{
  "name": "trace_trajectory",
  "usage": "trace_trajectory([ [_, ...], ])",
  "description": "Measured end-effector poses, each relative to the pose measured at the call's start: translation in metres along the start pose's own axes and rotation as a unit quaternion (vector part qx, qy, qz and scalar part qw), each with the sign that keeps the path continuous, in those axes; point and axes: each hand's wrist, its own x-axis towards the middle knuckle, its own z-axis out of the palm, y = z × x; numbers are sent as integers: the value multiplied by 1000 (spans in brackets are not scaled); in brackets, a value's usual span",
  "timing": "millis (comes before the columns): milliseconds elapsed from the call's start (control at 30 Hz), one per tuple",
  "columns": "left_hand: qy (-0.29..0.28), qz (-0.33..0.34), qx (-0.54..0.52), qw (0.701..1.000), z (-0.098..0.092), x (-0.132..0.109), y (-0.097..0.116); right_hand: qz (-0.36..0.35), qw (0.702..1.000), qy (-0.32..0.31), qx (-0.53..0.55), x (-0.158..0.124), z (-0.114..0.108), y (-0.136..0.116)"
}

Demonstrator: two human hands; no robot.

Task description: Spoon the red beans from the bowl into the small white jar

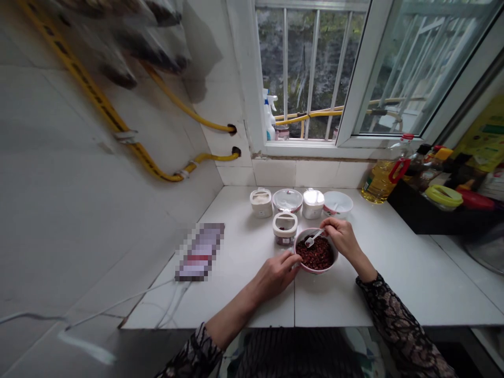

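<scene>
A pink-rimmed bowl (315,272) stands on the white counter, holding small dark red pieces (319,256) that look like beans or dried peppercorns. My left hand (279,272) grips the bowl's left rim, thumb and fingers closed on it. Pinched in my right hand (342,239) is a small white spoon (310,242), its scoop low over the red pieces; I cannot tell whether it touches them. Just behind the bowl's left side sits a square clear jar (285,231) with a white lid and some dark contents.
Behind stand two more lidded jars (261,205) (313,205), a covered bowl (287,200) and a white bowl (337,202). An oil bottle (378,181) and a black condiment rack (409,210) are at right. A blurred phone-like object (200,252) with a cable lies left.
</scene>
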Motion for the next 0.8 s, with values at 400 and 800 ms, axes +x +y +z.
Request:
trace_trajectory([
  [400, -5, -7, -2, 1000, 0, -1, 0, 85, 970, 12, 228, 7, 1, -12],
  [800, -6, -12, 13, 1000, 0, -1, -1, -273, 961, 37, -15, -3, 25, -26],
])
